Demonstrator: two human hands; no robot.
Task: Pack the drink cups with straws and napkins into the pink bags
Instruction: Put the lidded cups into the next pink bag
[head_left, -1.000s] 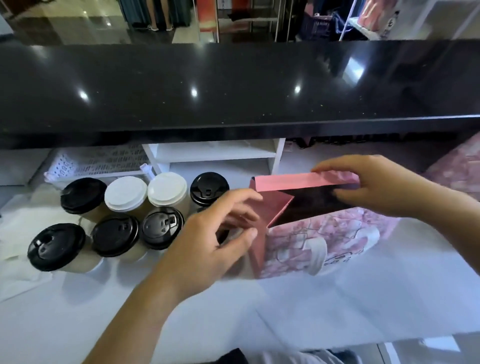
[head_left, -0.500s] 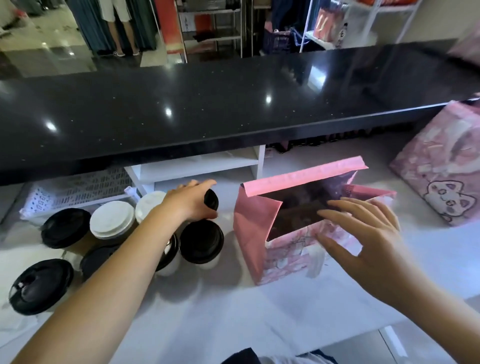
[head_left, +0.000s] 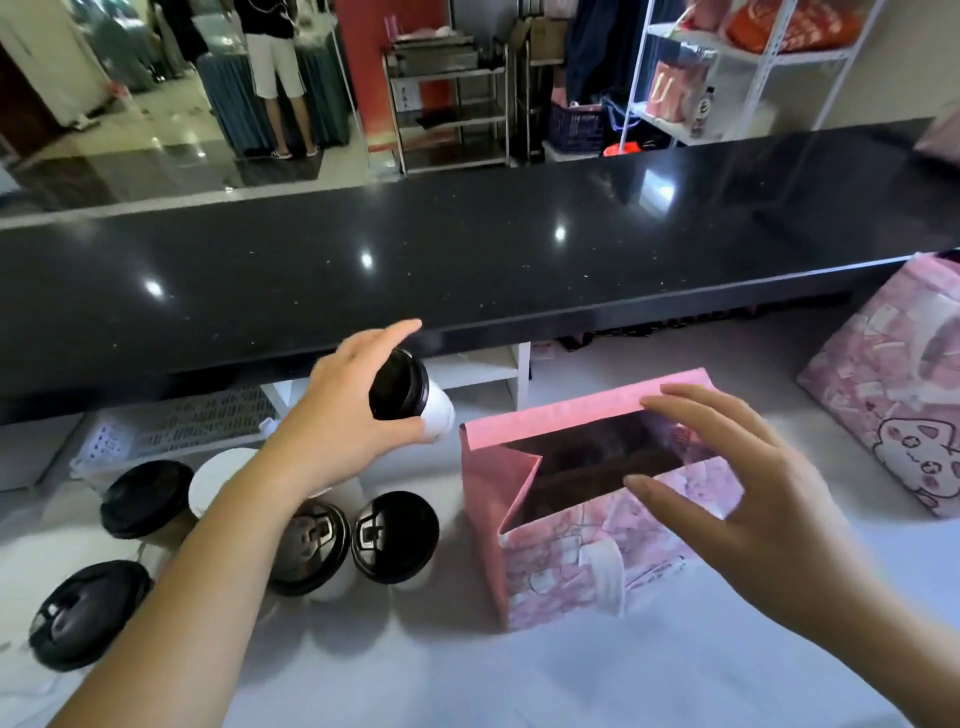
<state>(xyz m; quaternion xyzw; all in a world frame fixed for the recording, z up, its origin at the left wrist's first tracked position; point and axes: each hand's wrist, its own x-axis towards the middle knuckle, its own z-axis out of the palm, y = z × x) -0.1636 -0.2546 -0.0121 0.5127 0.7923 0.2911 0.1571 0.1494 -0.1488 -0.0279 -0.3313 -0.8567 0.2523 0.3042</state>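
Note:
An open pink bag (head_left: 566, 561) with a white handle stands on the white work surface. My left hand (head_left: 348, 410) grips a white cup with a black lid (head_left: 415, 397), lifted and tilted just left of the bag's mouth. My right hand (head_left: 727, 478) hovers over the bag's right side, fingers spread and relaxed, fingertips at its far rim. Several more lidded cups (head_left: 395, 535) stand in a cluster at the left, partly hidden by my left forearm. A second pink bag (head_left: 893, 395) with a cat drawing leans at the far right.
A raised black counter (head_left: 467, 260) runs across above the work surface, overhanging white shelf cubbies (head_left: 478, 364). A white perforated basket (head_left: 182, 426) sits behind the cups. Napkin-like white sheets (head_left: 21, 525) lie at the far left.
My left hand has taken a black-lidded cup from the cluster and raised it toward the bag. My right hand has shifted up over the bag's opening.

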